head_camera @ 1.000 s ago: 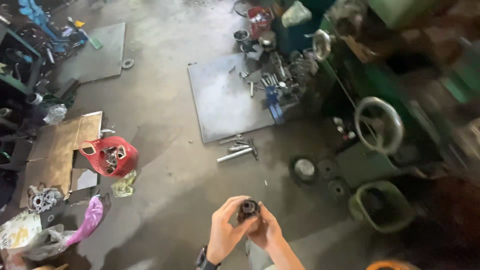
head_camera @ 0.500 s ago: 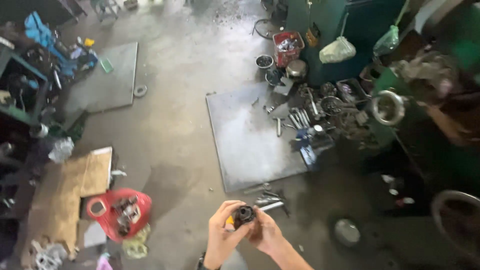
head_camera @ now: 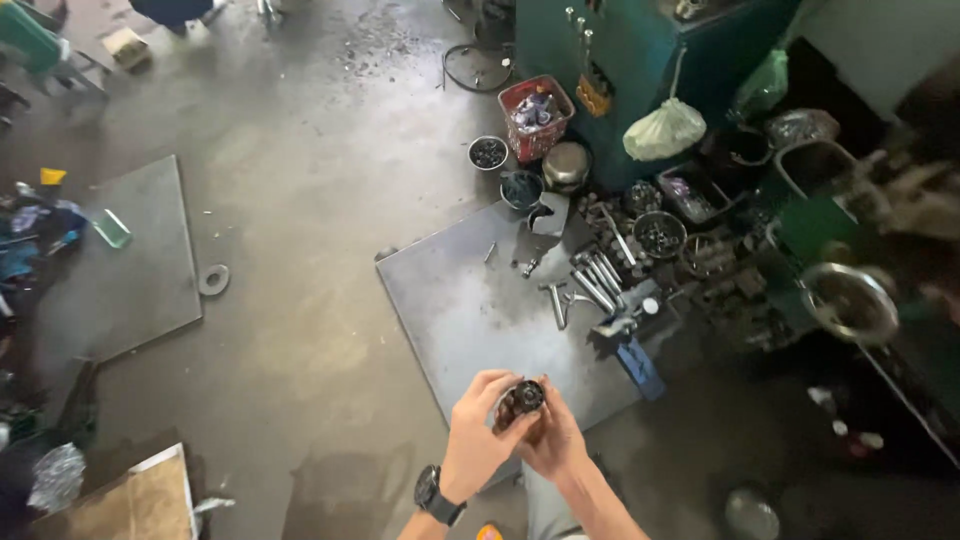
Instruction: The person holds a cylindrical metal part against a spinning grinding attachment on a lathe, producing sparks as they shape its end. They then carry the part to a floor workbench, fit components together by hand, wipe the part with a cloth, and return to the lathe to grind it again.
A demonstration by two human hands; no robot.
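Both my hands hold a small dark round metal part [head_camera: 522,398], like a short cylinder with a hollow face, low in the middle of the head view. My left hand [head_camera: 478,440], with a black watch on its wrist, wraps the part from the left. My right hand [head_camera: 553,442] cups it from below and from the right. Under the hands lies a grey steel plate [head_camera: 470,310] flat on the concrete floor.
Wrenches and loose tools [head_camera: 590,285] lie on the plate's far right edge, with bowls of small parts [head_camera: 660,233] and a red basket [head_camera: 536,116] behind. A green machine [head_camera: 650,60] with a handwheel [head_camera: 850,300] stands right. Another steel plate [head_camera: 130,260] and a ring [head_camera: 213,279] lie left.
The view has swung up and to the right, bringing the green machine and parts bowls closer. My hands still hold the round part between them.
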